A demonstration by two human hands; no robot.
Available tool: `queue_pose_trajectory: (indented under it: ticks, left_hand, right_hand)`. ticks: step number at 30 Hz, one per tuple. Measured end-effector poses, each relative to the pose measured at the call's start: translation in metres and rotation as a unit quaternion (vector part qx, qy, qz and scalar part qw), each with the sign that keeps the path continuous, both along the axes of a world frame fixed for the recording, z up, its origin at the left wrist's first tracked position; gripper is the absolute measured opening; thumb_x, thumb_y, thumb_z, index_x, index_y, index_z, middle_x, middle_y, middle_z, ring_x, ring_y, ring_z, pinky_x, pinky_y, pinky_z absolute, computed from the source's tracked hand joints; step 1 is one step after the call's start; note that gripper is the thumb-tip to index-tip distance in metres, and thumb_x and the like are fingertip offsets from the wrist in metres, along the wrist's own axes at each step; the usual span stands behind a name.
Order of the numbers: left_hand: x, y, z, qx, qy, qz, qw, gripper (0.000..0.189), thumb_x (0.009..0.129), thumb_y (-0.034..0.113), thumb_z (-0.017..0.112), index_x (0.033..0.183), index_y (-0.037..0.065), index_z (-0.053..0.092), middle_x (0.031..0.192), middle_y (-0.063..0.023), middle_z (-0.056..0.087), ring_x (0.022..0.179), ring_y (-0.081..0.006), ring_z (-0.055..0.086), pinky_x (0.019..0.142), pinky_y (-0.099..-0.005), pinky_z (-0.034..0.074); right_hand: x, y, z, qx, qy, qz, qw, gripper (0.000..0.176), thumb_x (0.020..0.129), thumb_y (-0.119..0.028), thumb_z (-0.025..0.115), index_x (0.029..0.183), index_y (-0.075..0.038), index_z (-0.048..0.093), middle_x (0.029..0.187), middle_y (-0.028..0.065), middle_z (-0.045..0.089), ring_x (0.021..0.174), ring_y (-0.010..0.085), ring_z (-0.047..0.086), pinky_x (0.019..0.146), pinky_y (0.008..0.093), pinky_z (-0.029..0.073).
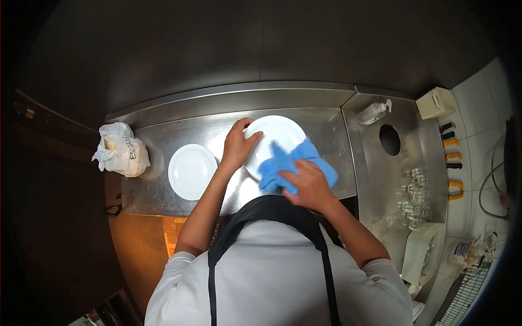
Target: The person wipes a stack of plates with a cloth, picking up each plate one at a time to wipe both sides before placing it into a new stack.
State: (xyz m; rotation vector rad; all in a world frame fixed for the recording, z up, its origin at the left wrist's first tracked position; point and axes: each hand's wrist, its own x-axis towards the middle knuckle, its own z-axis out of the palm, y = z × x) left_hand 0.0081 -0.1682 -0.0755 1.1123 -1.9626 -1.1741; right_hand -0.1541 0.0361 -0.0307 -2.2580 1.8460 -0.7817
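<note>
A white plate [277,129] is gripped at its left rim by my left hand [241,144], the thumb lying over its face. My right hand [309,185] is closed on a blue cloth [321,163] that covers the lower right part of this plate. Part of the cloth is bunched up against the plate's face, slightly blurred. Another white plate [192,171] lies flat on the steel counter [163,130], to the left of my left forearm.
A tied white plastic bag [122,149] stands at the counter's left end. To the right are a spray bottle [375,112], a round hole [390,139], several glasses [417,198] and a white tray [424,252]. Knives [453,156] hang along the tiled wall.
</note>
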Motion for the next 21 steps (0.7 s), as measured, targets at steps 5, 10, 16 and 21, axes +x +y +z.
queue_pose_trajectory:
  ticks: [5, 10, 16, 21]
  left_hand:
    - [-0.009, -0.002, 0.015, -0.066, -0.09, 0.051, 0.992, 0.038, 0.079, 0.013, 0.079, 0.112, 0.001, 0.064, 0.111, -0.0159, 0.07, 0.104, -0.0321, 0.068, 0.092, -0.0397, 0.052]
    - [0.002, 0.019, 0.043, 0.106, 0.104, 0.003, 0.989, 0.026, 0.089, 0.006, 0.072, 0.109, 0.004, 0.055, 0.101, -0.0147, 0.073, 0.086, -0.0219, 0.071, 0.075, -0.0339, 0.056]
    - [0.021, 0.042, 0.045, 0.268, 0.26, -0.08, 0.924, 0.033, 0.094, 0.003, 0.069, 0.118, 0.006, 0.047, 0.103, -0.0161, 0.073, 0.087, -0.0147, 0.07, 0.073, -0.0277, 0.057]
    - [0.029, 0.065, 0.053, 0.21, 0.331, -0.068, 0.918, 0.098, 0.088, 0.014, 0.08, 0.16, 0.005, 0.014, 0.132, -0.0202, 0.059, 0.119, -0.0235, 0.061, 0.101, -0.0347, 0.051]
  right_hand:
    - [-0.027, 0.001, -0.024, -0.09, -0.007, -0.186, 0.978, 0.047, 0.068, -0.016, 0.081, 0.115, -0.014, 0.074, 0.112, 0.02, 0.066, 0.109, 0.0374, 0.062, 0.091, 0.0451, 0.052]
    - [-0.049, -0.023, -0.049, -0.134, -0.259, -0.286, 0.913, 0.028, 0.084, -0.013, 0.074, 0.107, 0.002, 0.07, 0.099, 0.0166, 0.071, 0.088, 0.0325, 0.069, 0.083, 0.038, 0.053]
    - [-0.053, -0.049, 0.034, 0.058, -0.665, -0.043, 0.744, 0.031, 0.091, -0.023, 0.065, 0.111, 0.001, 0.068, 0.098, 0.0051, 0.069, 0.087, 0.0133, 0.065, 0.078, 0.0288, 0.052]
    - [-0.013, -0.069, -0.004, 0.163, -0.719, 0.016, 0.675, 0.034, 0.099, -0.029, 0.057, 0.122, -0.004, 0.066, 0.106, 0.0092, 0.07, 0.093, 0.0181, 0.068, 0.087, 0.0301, 0.052]
